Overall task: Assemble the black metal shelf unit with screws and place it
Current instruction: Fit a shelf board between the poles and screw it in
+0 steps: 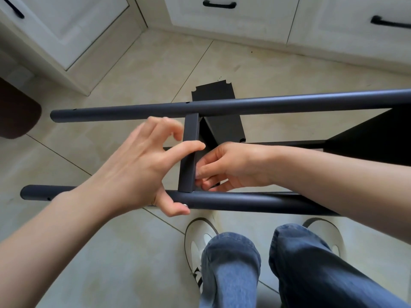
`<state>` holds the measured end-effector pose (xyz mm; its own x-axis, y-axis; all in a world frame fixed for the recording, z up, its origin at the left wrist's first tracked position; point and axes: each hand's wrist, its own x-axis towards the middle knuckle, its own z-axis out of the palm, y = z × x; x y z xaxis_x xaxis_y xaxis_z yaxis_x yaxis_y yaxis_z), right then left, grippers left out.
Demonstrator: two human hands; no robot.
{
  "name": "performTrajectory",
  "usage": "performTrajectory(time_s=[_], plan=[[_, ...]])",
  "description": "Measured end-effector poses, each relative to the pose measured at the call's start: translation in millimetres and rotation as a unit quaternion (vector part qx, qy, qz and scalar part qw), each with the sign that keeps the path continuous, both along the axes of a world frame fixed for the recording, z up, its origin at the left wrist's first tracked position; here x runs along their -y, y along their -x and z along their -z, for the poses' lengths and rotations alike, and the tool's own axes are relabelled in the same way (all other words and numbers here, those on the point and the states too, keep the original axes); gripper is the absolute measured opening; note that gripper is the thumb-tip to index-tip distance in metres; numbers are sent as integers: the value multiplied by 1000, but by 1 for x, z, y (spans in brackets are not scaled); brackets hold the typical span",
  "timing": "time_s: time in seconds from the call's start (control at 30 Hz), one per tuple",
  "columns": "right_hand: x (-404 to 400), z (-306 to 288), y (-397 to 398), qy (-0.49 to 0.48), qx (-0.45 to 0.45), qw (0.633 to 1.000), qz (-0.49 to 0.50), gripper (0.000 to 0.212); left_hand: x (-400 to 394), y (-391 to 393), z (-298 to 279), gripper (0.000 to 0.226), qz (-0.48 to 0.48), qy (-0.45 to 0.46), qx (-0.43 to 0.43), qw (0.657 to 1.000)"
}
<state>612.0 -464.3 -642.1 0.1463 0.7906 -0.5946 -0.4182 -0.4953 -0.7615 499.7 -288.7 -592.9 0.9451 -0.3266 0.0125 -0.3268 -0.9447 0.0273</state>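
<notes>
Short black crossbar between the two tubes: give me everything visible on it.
The crossbar is a flat-faced, matte black, metal-looking piece with a folded edge. It spans from the far tube to the near tube, meeting each roughly square. The left hand lays its index finger across its middle, thumb down at the near tube by a small silver screw head. The right hand has curled fingers at its right edge; what they hold is hidden.
</notes>
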Motion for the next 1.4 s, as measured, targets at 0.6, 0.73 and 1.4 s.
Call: performTrajectory(time_s=[0.6, 0.73, 1.4], plan=[[0, 4, 1, -24, -54, 997, -47, 31, -1, -10, 3, 98, 16, 80, -107, 991], [-1, 5, 2, -22, -43, 998, -51, 32, 0, -11, 2, 95, 13, 91, -115, 989], [3, 5, 20, -4, -21, 1000, -20, 25, 14, 2, -1, 87, 11, 52, -110, 993]])
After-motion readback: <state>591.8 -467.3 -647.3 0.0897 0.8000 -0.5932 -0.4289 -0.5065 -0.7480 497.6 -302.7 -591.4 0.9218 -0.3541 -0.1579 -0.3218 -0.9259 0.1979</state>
